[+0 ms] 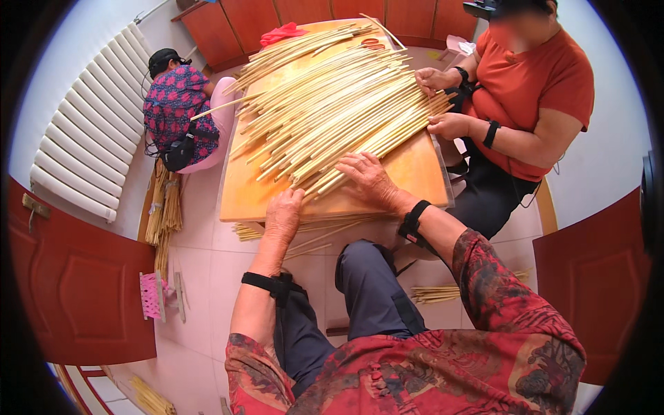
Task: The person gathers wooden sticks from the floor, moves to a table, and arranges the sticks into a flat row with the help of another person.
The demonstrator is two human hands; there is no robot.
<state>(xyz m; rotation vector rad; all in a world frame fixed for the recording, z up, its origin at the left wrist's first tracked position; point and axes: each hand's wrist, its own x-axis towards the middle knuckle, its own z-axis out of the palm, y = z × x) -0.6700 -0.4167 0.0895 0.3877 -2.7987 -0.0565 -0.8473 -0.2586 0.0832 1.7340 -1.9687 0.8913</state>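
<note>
A wide layer of pale yellow straw stalks (332, 104) lies across the wooden table (242, 204), side by side and slanting up to the right. My left hand (283, 214) is at the table's near edge, its fingers drawn together on the near-left ends of the closest stalks; the fingertips are partly hidden. My right hand (370, 181) rests on the nearest stalks, palm down, with its fingers stretched out over them. At the right side, a co-worker's hands (446, 124) touch the far ends of the same stalks.
Red-handled scissors (372, 43) and a red plastic bag (282, 33) lie at the table's far end. Another person (181, 114) crouches at the left by the radiator (97, 124). Straw bundles (166, 207) lean at the left; more stalks (436, 294) lie on the floor.
</note>
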